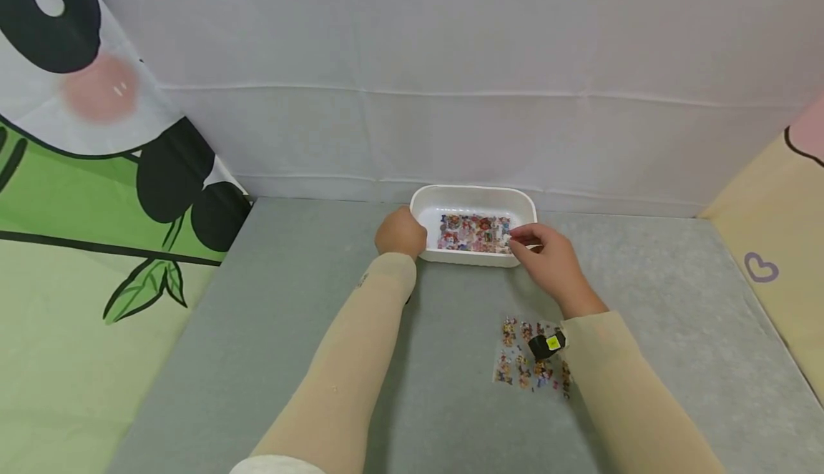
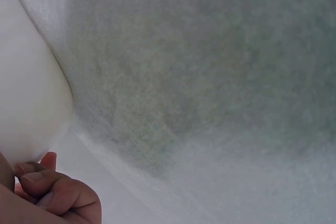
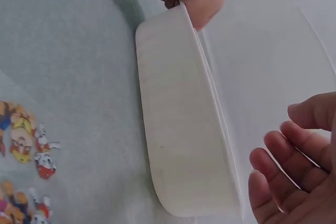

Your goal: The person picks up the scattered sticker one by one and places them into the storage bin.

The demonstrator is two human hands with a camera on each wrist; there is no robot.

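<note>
A white plastic tray (image 1: pixel 470 259) stands near the back of the table, with a colourful sticker sheet (image 1: pixel 474 233) lying inside it. My left hand (image 1: pixel 400 233) grips the tray's left end; in the right wrist view its fingers curl over the rim. At the tray's right end is my right hand (image 1: pixel 552 265), thumb and fingertips over the rim beside the sheet's edge. The right wrist view shows that hand's fingers (image 3: pixel 286 156) loosely bent and apart from the thumb, with nothing visible between them. A second, clear sticker sheet (image 1: pixel 511 367) lies on the table below my right forearm.
Grey cloth covers the table (image 1: pixel 309 302). Directly behind the tray rises a white cloth wall (image 1: pixel 450 131). Printed cloth panels with a cartoon figure (image 1: pixel 103 174) and a heart (image 1: pixel 762 267) flank the table. A small black device (image 1: pixel 546 345) sits at my right wrist.
</note>
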